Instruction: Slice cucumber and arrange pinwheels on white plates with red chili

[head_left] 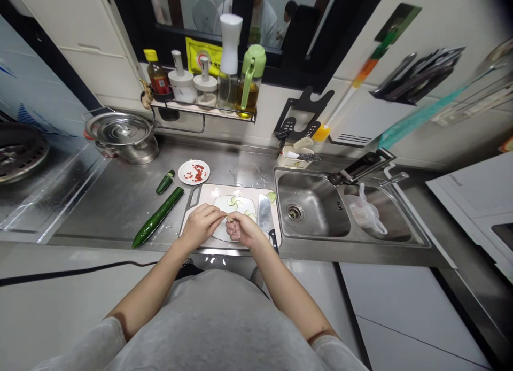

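small pale piece pinched between the fingertips of both hands, right at the middle of the scene, held just above the white plate. too small to name for sure; greenish-white, perhaps a bit of cucumber or garlic. left hand curled, thumb and forefinger closed on the piece from the left. right hand half-fisted, fingertips meeting the same piece from the right, knuckles touching or nearly touching the left hand.

under the hands, near part of the plate hidden; far part showing a few thin cucumber slices. plate resting on a pale cutting board, near edge of it covered by the wrists. cleaver lying flat on the board's right side, just right of the right hand, dark handle pointing near, partly behind the forearm.

left of the board, long cucumber lying slantwise on the steel counter, with a short cut cucumber end just beyond it. small dish of chopped red chilli farther back. lidded steel pot at far left. wall rack of bottles and jars above the counter.

right of the board, double sink, a plastic bag in the right basin, contents unclear. burner at far left cut off by the frame.
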A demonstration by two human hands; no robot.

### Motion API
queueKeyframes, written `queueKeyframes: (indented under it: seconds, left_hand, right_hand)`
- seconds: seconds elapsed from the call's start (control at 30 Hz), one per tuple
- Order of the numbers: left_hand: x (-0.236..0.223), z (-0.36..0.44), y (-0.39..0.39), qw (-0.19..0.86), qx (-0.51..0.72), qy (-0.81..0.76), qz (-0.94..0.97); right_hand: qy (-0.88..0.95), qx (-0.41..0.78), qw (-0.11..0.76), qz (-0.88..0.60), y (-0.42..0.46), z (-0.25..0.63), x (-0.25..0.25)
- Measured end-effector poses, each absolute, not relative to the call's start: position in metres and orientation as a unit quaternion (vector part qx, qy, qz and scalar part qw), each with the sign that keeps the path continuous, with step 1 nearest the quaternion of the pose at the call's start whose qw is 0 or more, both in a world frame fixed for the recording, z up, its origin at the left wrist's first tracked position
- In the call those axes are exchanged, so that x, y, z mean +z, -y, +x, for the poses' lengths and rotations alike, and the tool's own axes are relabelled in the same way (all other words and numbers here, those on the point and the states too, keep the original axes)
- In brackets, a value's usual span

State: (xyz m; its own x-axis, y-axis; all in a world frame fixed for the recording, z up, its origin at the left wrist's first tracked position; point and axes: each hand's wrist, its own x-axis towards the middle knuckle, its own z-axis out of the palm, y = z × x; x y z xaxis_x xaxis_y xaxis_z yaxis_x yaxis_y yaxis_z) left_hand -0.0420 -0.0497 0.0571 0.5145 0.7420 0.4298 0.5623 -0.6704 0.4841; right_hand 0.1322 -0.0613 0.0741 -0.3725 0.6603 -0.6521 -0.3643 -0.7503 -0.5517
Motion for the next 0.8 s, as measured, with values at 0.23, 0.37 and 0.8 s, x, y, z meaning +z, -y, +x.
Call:
queueKeyframes:
  seconds: [0.23,0.37,0.8]
  left_hand:
    - [0.053,-0.043,0.050,0.045,0.356,-0.345,0.867]
    - [0.049,-0.043,0.052,0.026,0.366,-0.342,0.865]
    - [0.033,-0.030,0.066,0.329,0.365,-0.492,0.719]
  right_hand:
    - [0.120,0.849,0.285,-0.429,0.059,0.134,0.072]
    - [0.097,0.859,0.271,-0.423,0.058,0.135,0.070]
    - [0.157,0.798,0.338,-0.473,0.066,0.136,0.057]
